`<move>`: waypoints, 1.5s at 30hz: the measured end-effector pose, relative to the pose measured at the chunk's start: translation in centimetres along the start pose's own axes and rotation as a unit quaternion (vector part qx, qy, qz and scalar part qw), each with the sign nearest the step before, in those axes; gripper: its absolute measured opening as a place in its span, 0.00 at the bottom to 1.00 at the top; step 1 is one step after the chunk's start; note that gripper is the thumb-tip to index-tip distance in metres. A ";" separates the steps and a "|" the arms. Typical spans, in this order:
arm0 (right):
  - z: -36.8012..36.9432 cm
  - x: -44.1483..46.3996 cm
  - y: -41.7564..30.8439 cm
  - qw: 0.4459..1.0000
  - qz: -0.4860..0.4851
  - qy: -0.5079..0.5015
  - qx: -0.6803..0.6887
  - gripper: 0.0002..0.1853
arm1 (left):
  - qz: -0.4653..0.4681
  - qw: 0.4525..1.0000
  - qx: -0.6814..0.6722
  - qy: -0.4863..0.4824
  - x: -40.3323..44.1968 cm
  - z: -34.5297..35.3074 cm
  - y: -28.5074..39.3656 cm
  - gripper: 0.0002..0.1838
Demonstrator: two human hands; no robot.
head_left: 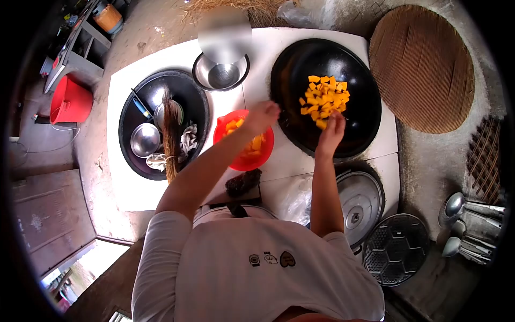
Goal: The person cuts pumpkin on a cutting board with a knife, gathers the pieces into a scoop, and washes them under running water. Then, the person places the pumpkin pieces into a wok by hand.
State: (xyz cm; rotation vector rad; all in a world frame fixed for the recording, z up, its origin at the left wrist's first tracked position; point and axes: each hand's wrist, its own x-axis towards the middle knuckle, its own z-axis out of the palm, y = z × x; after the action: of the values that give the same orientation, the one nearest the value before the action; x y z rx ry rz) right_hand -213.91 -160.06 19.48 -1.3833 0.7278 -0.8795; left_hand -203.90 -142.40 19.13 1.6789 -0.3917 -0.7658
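Observation:
Orange-yellow chunks lie heaped in a large black wok on the right of the white counter. My right hand is at the near edge of the heap, its fingers close together beside the lowest chunks; whether it grips one is too small to tell. A red bowl with more chunks stands left of the wok. Over the bowl's upper right edge is my left hand, its fingers curled, and what they hold, if anything, is hidden.
A second wok on the left holds a brush, bowls and cloths. Behind the red bowl sits a metal bowl. A dark lump, a plastic bag and a metal lid are near my body. A round woven cover lies right.

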 end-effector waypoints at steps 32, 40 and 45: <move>12.4 -8.9 5.1 0.612 -0.199 -0.565 -0.516 0.10 | -0.074 0.797 0.598 -0.038 -5.0 -4.2 -6.4 0.16; 10.5 -9.5 8.6 0.737 0.267 -0.518 -0.342 0.18 | -0.188 0.978 0.086 0.026 -5.1 -1.7 -15.9 0.17; 9.0 -9.4 9.2 0.685 0.346 -0.553 -0.324 0.19 | -0.262 0.919 -0.264 0.130 -3.9 0.2 -19.8 0.17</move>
State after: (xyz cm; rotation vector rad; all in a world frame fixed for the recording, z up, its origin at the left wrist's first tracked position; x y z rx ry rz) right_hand -210.03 -147.60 10.39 -1.7058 0.4852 0.9259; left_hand -209.75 -135.03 1.25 1.3406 0.4458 -0.9173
